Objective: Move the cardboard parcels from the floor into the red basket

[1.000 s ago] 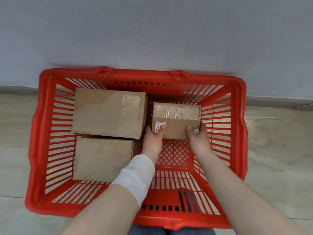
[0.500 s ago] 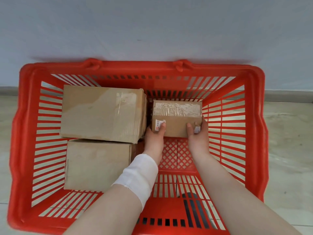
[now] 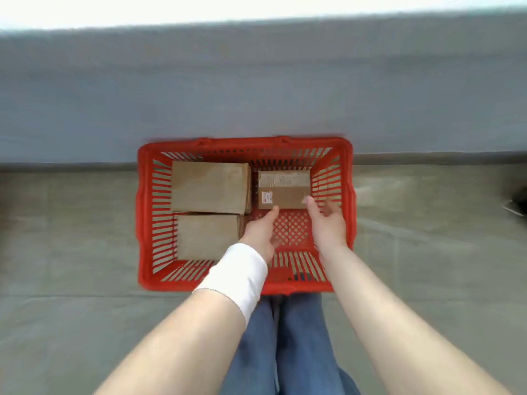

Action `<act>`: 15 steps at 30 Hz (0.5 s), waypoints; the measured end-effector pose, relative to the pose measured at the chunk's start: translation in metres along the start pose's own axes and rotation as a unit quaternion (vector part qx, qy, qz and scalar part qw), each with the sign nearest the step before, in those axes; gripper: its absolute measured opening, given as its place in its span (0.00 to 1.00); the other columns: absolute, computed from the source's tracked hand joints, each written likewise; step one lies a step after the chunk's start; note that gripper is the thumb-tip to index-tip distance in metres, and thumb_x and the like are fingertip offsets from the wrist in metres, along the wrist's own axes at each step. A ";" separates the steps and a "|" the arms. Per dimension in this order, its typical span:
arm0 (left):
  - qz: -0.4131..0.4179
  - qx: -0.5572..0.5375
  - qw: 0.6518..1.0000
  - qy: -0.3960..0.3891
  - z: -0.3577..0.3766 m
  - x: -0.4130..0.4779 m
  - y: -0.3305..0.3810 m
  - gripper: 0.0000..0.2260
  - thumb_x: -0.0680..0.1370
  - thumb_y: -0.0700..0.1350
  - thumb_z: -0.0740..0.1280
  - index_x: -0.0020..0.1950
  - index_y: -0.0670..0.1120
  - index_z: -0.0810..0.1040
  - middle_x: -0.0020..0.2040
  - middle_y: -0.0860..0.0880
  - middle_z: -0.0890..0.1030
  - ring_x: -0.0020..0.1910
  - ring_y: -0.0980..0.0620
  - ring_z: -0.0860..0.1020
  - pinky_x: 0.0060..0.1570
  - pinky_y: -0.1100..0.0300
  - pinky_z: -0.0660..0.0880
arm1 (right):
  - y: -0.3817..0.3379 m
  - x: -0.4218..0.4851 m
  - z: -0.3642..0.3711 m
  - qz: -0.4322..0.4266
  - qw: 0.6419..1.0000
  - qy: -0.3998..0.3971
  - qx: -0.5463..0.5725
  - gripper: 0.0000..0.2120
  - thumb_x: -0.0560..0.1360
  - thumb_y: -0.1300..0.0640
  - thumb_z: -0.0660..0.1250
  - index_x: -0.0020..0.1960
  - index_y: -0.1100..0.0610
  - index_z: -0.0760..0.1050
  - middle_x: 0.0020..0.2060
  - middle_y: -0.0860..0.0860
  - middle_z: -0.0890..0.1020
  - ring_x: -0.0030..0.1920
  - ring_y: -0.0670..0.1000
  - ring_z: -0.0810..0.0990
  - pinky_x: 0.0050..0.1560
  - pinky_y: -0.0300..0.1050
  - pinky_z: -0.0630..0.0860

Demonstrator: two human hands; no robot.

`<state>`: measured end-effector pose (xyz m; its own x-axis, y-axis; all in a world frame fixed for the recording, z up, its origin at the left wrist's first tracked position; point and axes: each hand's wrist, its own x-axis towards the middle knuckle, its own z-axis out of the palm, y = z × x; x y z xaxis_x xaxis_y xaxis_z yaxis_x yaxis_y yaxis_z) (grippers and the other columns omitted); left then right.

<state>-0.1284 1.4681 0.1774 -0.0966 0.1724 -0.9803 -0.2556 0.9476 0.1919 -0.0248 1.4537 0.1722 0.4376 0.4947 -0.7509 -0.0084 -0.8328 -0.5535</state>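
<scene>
The red basket (image 3: pixel 145 223) stands on the floor against a grey wall. Inside it lie three cardboard parcels: a large one (image 3: pixel 209 191) at the back left, another large one (image 3: pixel 208 236) in front of it, and a small taped one (image 3: pixel 283 189) with a white label at the back right. My left hand (image 3: pixel 261 235), with a white wristband, hovers just in front of the small parcel, fingers apart, holding nothing. My right hand (image 3: pixel 328 223) is open beside it, fingertips near the parcel's front right corner.
My legs in blue jeans (image 3: pixel 288 343) stand just before the basket. A dark object (image 3: pixel 517 202) lies at the far right edge of the floor. Grey tiled floor (image 3: pixel 71 252) spreads to both sides.
Both hands have let go of the small parcel and drawn back; it rests in the basket's back right. The camera has risen, so the basket looks smaller.
</scene>
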 end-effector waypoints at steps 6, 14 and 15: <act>0.062 0.031 0.995 -0.079 -0.017 -0.202 0.015 0.21 0.81 0.44 0.60 0.73 0.39 0.63 0.70 0.41 0.71 0.70 0.45 0.69 0.68 0.56 0.66 | -0.075 -0.170 -0.086 0.020 0.995 -0.070 0.075 0.24 0.76 0.52 0.64 0.69 0.60 0.66 0.64 0.56 0.75 0.61 0.52 0.76 0.65 0.47 0.71; 0.113 0.050 0.983 -0.133 -0.061 -0.361 -0.006 0.20 0.82 0.42 0.56 0.74 0.38 0.61 0.72 0.41 0.68 0.70 0.44 0.69 0.69 0.55 0.66 | -0.101 -0.335 -0.171 -0.040 0.986 0.000 0.161 0.19 0.77 0.56 0.63 0.66 0.61 0.70 0.57 0.52 0.76 0.54 0.46 0.74 0.54 0.38 0.71; 0.112 0.063 0.981 -0.144 -0.065 -0.372 -0.012 0.20 0.82 0.42 0.55 0.74 0.38 0.61 0.73 0.41 0.68 0.71 0.44 0.69 0.70 0.55 0.65 | -0.096 -0.350 -0.176 -0.039 0.984 0.008 0.172 0.19 0.77 0.56 0.63 0.66 0.61 0.70 0.58 0.53 0.76 0.54 0.46 0.74 0.55 0.38 0.71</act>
<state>-0.1517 1.3753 0.5428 0.1429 0.4324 -0.8903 -0.1355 0.8996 0.4152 -0.0192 1.3167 0.5515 0.4628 0.5481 -0.6967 -0.2775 -0.6569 -0.7011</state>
